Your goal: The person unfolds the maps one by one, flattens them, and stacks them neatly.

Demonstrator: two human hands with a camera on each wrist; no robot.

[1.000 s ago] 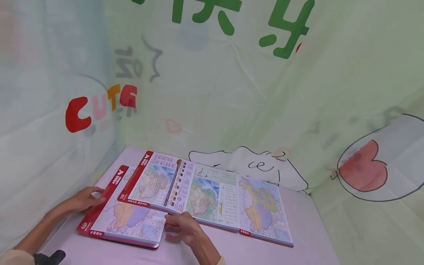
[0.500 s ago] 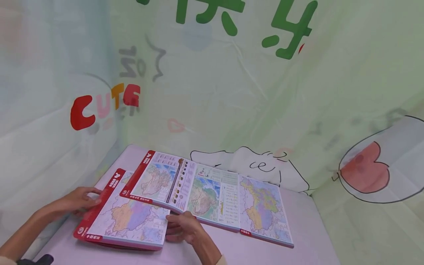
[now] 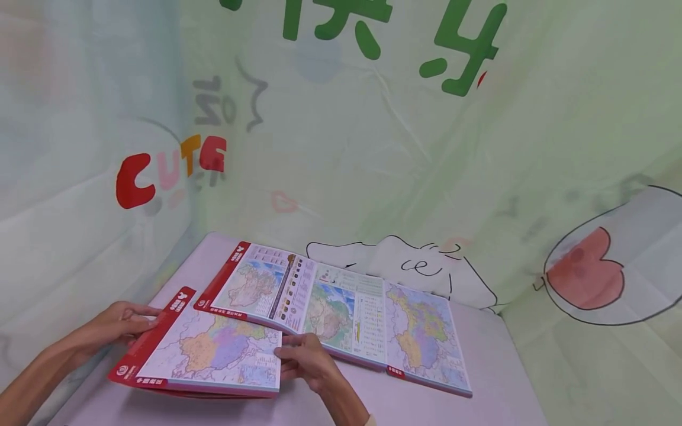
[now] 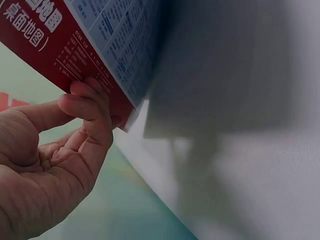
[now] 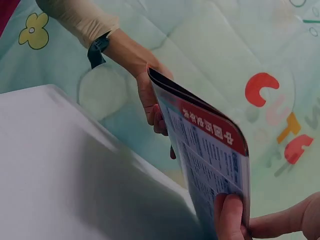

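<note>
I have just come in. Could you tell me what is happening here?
A person's left hand grips the red strip of a map, while the right hand grips its opposite edge. This map is raised above the table. Beyond it and toward the right, other maps lie in a row.

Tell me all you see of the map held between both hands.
The map looks like glossy paper folded into layers that gape along one edge. A red band with white lettering runs down one side; the upper face shows orange, purple and pink regions, the underside columns of text. It is held face up above the table. The left hand grips the red edge, the right hand the opposite edge.
</note>
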